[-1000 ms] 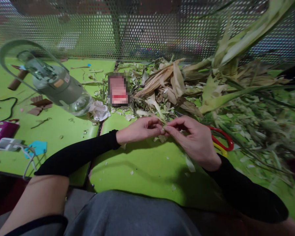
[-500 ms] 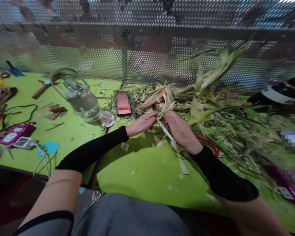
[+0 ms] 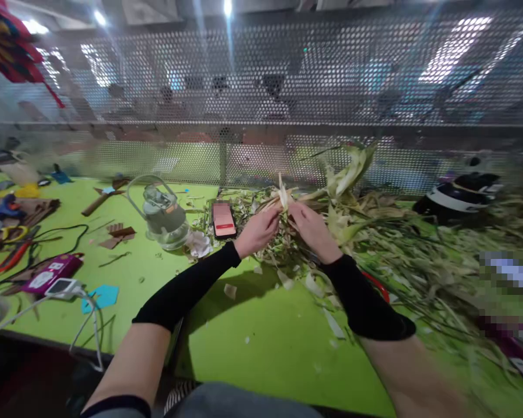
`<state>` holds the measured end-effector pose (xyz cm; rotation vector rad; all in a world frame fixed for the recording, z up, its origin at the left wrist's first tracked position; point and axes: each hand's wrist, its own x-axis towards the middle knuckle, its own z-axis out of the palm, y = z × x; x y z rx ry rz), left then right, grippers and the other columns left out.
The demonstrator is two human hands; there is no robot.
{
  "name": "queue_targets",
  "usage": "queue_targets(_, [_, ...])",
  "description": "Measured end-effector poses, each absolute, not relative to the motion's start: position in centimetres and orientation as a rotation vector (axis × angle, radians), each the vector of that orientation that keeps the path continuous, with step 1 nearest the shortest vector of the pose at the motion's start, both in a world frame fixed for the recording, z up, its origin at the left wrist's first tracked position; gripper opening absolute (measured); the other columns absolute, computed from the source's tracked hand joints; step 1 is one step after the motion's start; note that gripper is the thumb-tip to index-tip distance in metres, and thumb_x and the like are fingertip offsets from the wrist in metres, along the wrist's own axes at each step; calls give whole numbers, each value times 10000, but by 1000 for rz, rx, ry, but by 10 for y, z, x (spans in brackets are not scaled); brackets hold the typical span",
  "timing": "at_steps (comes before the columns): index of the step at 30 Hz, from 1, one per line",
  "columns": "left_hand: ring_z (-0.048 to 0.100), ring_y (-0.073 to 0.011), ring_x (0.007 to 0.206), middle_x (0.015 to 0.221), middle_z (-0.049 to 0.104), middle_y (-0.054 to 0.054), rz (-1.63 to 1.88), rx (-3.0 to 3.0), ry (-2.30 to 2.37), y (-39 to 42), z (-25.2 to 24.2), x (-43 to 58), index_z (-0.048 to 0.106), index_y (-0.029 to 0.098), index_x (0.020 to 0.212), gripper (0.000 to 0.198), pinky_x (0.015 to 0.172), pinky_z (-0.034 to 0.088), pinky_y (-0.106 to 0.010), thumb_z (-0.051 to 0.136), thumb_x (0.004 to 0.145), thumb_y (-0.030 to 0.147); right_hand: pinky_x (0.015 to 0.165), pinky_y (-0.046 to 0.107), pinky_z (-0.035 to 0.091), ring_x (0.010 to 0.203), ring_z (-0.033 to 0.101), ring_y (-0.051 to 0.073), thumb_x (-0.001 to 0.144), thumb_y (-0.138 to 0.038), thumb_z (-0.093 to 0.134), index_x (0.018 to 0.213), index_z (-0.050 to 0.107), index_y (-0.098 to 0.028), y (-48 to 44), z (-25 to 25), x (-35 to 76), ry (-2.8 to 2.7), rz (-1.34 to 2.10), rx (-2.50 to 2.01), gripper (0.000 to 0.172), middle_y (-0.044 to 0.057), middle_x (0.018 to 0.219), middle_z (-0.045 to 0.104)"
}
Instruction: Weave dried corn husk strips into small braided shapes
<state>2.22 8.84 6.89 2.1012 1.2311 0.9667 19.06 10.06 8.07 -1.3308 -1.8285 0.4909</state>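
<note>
My left hand [image 3: 258, 232] and my right hand [image 3: 312, 231] meet above the green table [image 3: 253, 331], both pinched on a pale strip of corn husk [image 3: 282, 198] that sticks up between the fingertips. Both forearms wear black sleeves. Behind and to the right of my hands lies a big heap of green and dry corn husks and stalks [image 3: 375, 226]. Small husk scraps [image 3: 314, 284] lie on the table under my wrists.
A phone [image 3: 224, 219] lies just left of my left hand, beside crumpled white paper [image 3: 199, 244] and a clear kettle-like jar [image 3: 161, 215]. Red-handled scissors [image 3: 377, 284] lie under my right forearm. Cables, a magenta box [image 3: 47, 276] and tools sit far left. Perforated metal screen [image 3: 261, 116] closes the back.
My hands have lifted and moved away from me toward the husk heap, still pinching the husk strip. The camera has tilted up, showing more of the screen and the ceiling lights.
</note>
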Motion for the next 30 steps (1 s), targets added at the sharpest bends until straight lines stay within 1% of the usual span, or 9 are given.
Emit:
queue_targets(3, [686, -251, 1161, 1300, 723, -160, 916, 2146, 1169, 84, 59, 16, 628, 140, 1335, 388, 1067, 502, -369, 401, 1038, 244, 536, 323, 483, 546, 560, 189, 968, -695, 399, 917, 612, -241, 93, 75, 187, -1860, 652, -1334, 505, -19, 620, 553])
queue_targets(6, [709, -268, 1120, 1277, 736, -178, 820, 2185, 1140, 78, 48, 13, 634, 126, 1350, 412, 1043, 521, -390, 388, 1044, 251, 468, 297, 431, 468, 514, 163, 952, -694, 482, 956, 579, -249, 83, 67, 185, -1850, 832, -1325, 455, -59, 572, 511])
queue_targets(10, [725, -302, 1109, 1296, 726, -216, 786, 2167, 1164, 66, 44, 15, 564, 100, 1453, 483, 1046, 526, -432, 385, 1052, 301, 460, 271, 337, 508, 411, 127, 874, -688, 637, 798, 472, -262, 71, 59, 182, -1704, 807, -1246, 463, -70, 597, 424])
queue_targets(14, [693, -293, 1240, 1426, 674, -181, 776, 2128, 1111, 50, 50, 17, 481, 142, 1546, 541, 1089, 511, -416, 351, 1073, 370, 469, 275, 299, 544, 358, 122, 911, -692, 567, 838, 539, -251, 60, 57, 183, -1486, 895, -1146, 448, -33, 708, 467])
queue_targets(18, [716, -272, 1177, 1377, 711, -149, 617, 2156, 1126, 34, 51, 14, 559, 164, 1475, 499, 1035, 539, -390, 316, 1082, 353, 471, 274, 238, 535, 291, 109, 916, -654, 607, 843, 564, -243, 42, 58, 193, -1400, 1089, -1104, 419, -41, 681, 403])
queue_targets(21, [716, -248, 1125, 1348, 723, -139, 508, 2179, 1089, 22, 47, 11, 603, 169, 1398, 464, 1011, 539, -372, 304, 1081, 328, 486, 271, 252, 557, 303, 108, 882, -629, 689, 811, 543, -238, 25, 55, 203, -1415, 1089, -1136, 423, -48, 675, 385])
queue_targets(24, [696, -214, 949, 1153, 758, -126, 412, 2178, 1036, 10, 44, 12, 633, 159, 1252, 391, 906, 539, -344, 331, 1071, 331, 504, 276, 280, 573, 319, 116, 913, -636, 653, 810, 533, -239, 6, 47, 207, -1472, 1038, -1183, 428, -46, 677, 388])
queue_targets(27, [608, -176, 771, 892, 695, -61, 350, 2117, 984, -1, 42, 15, 595, 170, 1039, 296, 786, 497, -319, 414, 1050, 404, 541, 284, 328, 600, 377, 131, 947, -641, 602, 815, 525, -239, -12, 36, 205, -1595, 1001, -1197, 430, -37, 679, 426])
queue_targets(30, [557, -154, 749, 841, 616, -27, 372, 1954, 912, -8, 37, 17, 512, 191, 945, 292, 768, 470, -313, 391, 1054, 433, 567, 299, 356, 610, 439, 148, 981, -628, 543, 855, 534, -239, -24, 25, 202, -1696, 969, -1206, 409, -23, 677, 493])
